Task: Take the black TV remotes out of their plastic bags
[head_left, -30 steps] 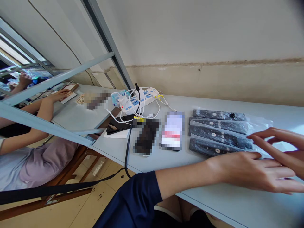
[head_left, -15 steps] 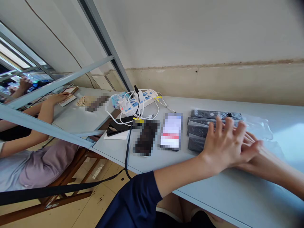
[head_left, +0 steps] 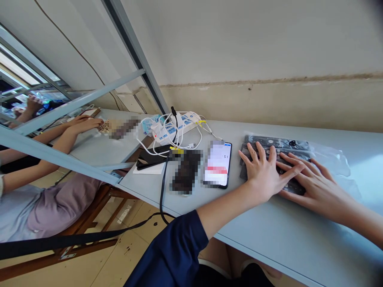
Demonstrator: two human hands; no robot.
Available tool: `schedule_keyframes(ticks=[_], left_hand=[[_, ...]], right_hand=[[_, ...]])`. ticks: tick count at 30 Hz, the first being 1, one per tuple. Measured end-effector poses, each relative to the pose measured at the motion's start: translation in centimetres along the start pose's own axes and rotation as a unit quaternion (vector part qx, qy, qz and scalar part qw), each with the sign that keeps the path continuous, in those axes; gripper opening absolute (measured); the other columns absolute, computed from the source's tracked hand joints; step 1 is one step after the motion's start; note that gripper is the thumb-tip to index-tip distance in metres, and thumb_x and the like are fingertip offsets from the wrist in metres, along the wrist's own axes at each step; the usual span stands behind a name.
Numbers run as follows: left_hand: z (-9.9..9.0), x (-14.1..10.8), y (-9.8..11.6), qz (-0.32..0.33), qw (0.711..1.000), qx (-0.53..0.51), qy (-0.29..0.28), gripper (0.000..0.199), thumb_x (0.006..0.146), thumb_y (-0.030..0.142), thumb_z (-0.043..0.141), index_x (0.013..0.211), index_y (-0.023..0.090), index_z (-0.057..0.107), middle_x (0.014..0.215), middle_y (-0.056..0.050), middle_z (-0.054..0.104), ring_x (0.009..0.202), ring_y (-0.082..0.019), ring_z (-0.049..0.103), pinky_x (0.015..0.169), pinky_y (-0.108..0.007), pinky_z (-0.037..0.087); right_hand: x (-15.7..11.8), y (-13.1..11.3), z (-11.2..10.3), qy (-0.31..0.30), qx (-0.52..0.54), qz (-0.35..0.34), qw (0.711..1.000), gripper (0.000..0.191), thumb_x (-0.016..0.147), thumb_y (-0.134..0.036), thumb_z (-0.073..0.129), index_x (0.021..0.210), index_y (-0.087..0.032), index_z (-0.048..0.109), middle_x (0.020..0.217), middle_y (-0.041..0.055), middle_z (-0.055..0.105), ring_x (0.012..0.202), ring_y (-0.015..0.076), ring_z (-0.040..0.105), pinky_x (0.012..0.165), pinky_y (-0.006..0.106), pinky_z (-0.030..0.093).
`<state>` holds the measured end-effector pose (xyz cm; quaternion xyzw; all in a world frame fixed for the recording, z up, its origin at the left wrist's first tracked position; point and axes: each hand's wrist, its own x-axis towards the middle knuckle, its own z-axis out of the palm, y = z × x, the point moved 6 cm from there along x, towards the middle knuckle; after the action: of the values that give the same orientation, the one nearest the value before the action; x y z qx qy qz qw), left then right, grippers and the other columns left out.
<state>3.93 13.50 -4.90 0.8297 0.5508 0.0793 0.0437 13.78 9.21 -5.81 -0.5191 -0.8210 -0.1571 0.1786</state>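
The left hand (head_left: 263,175) and right hand (head_left: 318,185) partly hide bagged remotes (head_left: 279,142).

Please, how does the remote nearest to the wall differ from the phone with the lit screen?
The remote is dark and wrapped in clear plastic; the phone shows a bright screen. The remote lies lengthwise along the wall, while the phone points roughly toward it. Both lie on the table.

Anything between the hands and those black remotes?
Only the clear plastic bags around the remotes; the left hand and right hand lie spread over them, with nothing else visible in between.
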Motion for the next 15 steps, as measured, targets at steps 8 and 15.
schedule_keyframes(ticks=[8, 15], left_hand=[[0.3, 0.5, 0.6, 0.049, 0.999, -0.021, -0.005, 0.077, 0.087, 0.069, 0.010, 0.143, 0.023, 0.034, 0.151, -0.010, 0.033, 0.140, -0.033, 0.025, 0.109, -0.057, 0.029], [0.5, 0.6, 0.2, 0.011, 0.998, -0.059, -0.020, 0.077, 0.088, 0.066, 0.008, 0.146, 0.019, 0.026, 0.153, -0.011, 0.026, 0.142, -0.031, 0.019, 0.113, -0.053, 0.024]], right_hand=[[0.7, 1.0, -1.5, 0.015, 0.006, 0.013, 1.000, 0.079, 0.079, -0.083, 0.017, 0.103, -0.025, 0.064, 0.109, 0.0069, 0.061, 0.097, 0.0231, 0.057, 0.094, 0.044, 0.041], [0.3, 3.1, -0.4, -0.018, 0.009, 0.079, 0.997, 0.086, 0.080, -0.082, 0.008, 0.132, -0.026, 0.047, 0.142, 0.0082, 0.036, 0.132, 0.0265, 0.033, 0.098, 0.046, 0.042]])
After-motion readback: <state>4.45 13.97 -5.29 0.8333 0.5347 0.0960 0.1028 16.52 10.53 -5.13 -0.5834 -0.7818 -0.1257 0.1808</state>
